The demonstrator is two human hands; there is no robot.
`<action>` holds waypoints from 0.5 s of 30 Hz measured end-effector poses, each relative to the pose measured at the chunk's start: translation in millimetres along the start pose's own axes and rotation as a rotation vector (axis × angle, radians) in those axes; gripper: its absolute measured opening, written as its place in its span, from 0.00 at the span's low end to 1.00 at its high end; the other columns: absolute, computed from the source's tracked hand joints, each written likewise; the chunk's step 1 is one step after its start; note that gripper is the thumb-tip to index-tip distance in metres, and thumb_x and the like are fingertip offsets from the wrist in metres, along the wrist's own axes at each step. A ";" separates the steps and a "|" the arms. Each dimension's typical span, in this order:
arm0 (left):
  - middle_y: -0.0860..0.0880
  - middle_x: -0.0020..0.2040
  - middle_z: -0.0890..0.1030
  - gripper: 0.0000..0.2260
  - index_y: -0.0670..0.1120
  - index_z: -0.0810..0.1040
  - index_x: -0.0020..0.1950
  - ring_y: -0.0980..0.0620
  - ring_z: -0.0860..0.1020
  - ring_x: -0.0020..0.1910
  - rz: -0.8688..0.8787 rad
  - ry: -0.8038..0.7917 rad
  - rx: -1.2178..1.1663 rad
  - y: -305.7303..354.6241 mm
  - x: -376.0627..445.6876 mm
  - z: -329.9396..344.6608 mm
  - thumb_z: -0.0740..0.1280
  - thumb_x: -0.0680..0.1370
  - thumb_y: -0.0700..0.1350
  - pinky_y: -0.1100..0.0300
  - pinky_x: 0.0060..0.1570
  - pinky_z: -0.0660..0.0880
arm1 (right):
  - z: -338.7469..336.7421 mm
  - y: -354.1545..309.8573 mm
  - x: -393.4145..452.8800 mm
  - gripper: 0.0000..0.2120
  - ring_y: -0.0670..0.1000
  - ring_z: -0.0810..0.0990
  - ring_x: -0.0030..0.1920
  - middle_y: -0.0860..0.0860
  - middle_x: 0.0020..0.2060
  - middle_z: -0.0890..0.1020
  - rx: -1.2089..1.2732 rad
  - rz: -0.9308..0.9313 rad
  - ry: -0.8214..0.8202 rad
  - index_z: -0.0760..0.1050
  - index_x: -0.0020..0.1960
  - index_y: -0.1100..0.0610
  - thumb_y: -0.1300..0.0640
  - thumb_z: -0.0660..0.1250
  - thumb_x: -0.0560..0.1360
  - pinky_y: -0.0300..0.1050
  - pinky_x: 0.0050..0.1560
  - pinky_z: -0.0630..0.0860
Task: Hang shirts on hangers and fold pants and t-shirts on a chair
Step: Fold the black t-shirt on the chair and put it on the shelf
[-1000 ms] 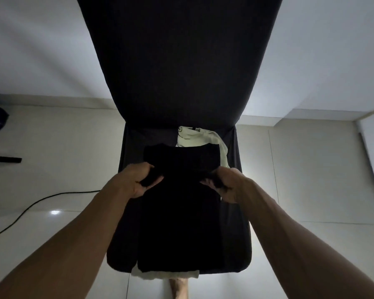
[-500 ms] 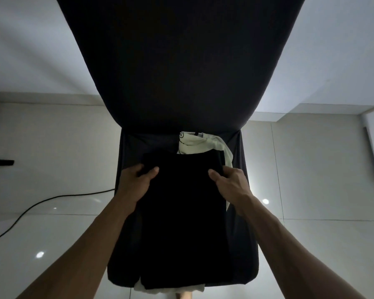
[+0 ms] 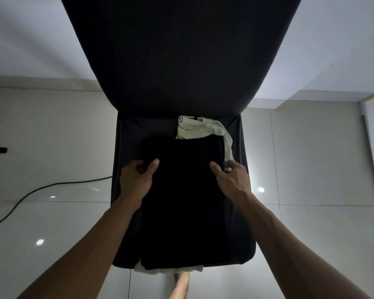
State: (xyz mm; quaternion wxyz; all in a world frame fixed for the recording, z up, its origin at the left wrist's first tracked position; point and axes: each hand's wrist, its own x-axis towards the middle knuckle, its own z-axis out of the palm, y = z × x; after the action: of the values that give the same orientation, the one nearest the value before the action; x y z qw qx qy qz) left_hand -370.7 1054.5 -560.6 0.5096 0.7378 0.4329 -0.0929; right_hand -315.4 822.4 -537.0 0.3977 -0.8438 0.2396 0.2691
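Slippage is the main risk: the black garment (image 3: 183, 201) lies folded lengthwise at centre frame on the chair (image 3: 125, 190) seat, over a cream shirt (image 3: 194, 129). Left hand (image 3: 136, 180) and right hand (image 3: 231, 180) pinch its side edges with curled fingers; uneven pulls could skew the fold or drag the cream shirt off.

A dark fabric-covered chair (image 3: 242, 212) fills the centre of the frame, standing on glossy pale floor tiles (image 3: 311, 234). On its seat lies a cream garment (image 3: 194, 128), topped by a folded black garment (image 3: 181, 212). A black cable (image 3: 48, 186) runs across the floor at left.
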 end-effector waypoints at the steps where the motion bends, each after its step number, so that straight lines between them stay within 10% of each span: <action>1: 0.49 0.53 0.81 0.27 0.43 0.78 0.63 0.50 0.80 0.52 -0.007 0.009 0.024 -6.5 -6.5 -2.4 0.73 0.73 0.60 0.56 0.54 0.76 | -0.4 6.1 -4.5 0.20 0.52 0.81 0.48 0.50 0.50 0.82 0.014 0.000 -0.013 0.78 0.55 0.53 0.38 0.69 0.74 0.46 0.45 0.77; 15: 0.45 0.43 0.80 0.14 0.40 0.77 0.52 0.44 0.79 0.46 -0.082 -0.066 0.188 -121.5 -147.1 -23.1 0.72 0.77 0.51 0.56 0.38 0.72 | -6.8 144.8 -123.8 0.11 0.45 0.75 0.34 0.49 0.36 0.78 0.049 -0.002 -0.209 0.76 0.43 0.58 0.52 0.70 0.79 0.30 0.27 0.68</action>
State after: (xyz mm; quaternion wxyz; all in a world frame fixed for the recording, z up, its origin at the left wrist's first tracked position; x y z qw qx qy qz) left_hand -556.2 1006.6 -546.5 0.4478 0.7605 0.4353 -0.1781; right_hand -494.8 758.2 -532.0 0.4415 -0.8012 0.2025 0.3495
